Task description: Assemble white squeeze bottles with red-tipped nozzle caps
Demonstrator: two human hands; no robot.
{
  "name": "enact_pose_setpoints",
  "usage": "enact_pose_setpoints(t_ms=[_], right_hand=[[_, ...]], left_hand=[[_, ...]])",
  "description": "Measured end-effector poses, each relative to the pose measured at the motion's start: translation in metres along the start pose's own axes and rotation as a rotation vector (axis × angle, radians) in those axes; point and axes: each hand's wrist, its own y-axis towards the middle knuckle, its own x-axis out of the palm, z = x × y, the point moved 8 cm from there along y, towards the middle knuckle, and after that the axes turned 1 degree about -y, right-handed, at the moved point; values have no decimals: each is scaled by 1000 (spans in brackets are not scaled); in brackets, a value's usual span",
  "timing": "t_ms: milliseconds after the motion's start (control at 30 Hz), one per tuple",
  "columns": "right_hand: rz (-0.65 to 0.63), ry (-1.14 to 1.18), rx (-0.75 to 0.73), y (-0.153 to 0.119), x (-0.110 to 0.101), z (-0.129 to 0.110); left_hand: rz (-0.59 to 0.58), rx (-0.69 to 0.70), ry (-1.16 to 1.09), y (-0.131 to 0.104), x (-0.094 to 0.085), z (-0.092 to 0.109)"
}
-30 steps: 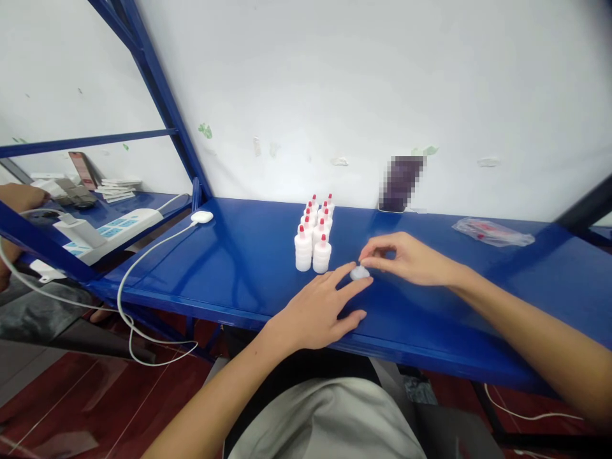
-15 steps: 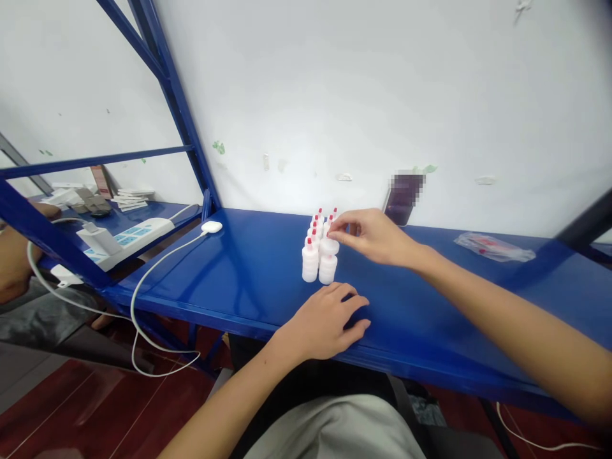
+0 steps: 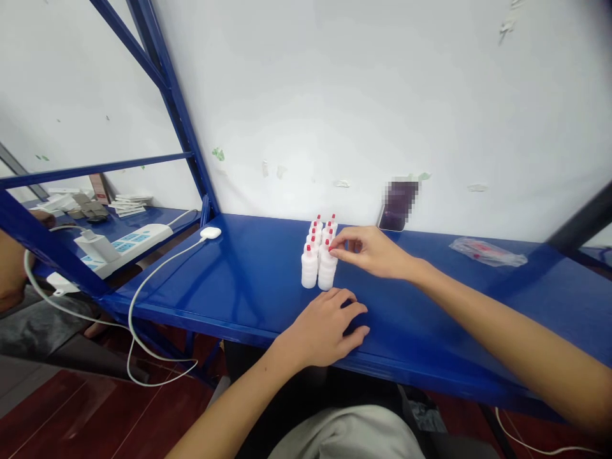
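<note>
Several small white bottles with red tips stand upright in two rows on the blue table. My right hand (image 3: 370, 252) reaches in from the right, its thumb and forefinger pinched at the top of the front right bottle (image 3: 326, 274), beside its red tip. Left of that one is the front left bottle (image 3: 308, 271), which neither hand touches. My left hand (image 3: 327, 325) rests palm down near the table's front edge, just in front of the rows, with fingers apart and nothing held.
A phone (image 3: 394, 207) leans against the wall behind. On the right lies a clear plastic bag (image 3: 488, 252) with red bits inside. A white puck (image 3: 210, 233) with a cable is at the left, beyond it a power strip (image 3: 134, 241) and another person's arm (image 3: 13, 261).
A white top that my right hand held over the front right bottle now sits down on it, its red tip upright. The view has shifted slightly; my left hand stays put.
</note>
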Motion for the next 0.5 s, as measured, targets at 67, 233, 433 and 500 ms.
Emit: enact_pose_setpoints(t_ms=[67,233,433,500], right_hand=[[15,0,-15,0,2,0],[-16,-2,-13,-3,7,3],[96,-72,76,-24,-18,31],[168,-118,126,-38,-24,50]], left_hand=[[0,-2,-3,0,0,0],[-2,-12,-6,-1,0,-1],[-4,-16,-15,-1,-1,2],[-10,-20,-14,-1,-2,2]])
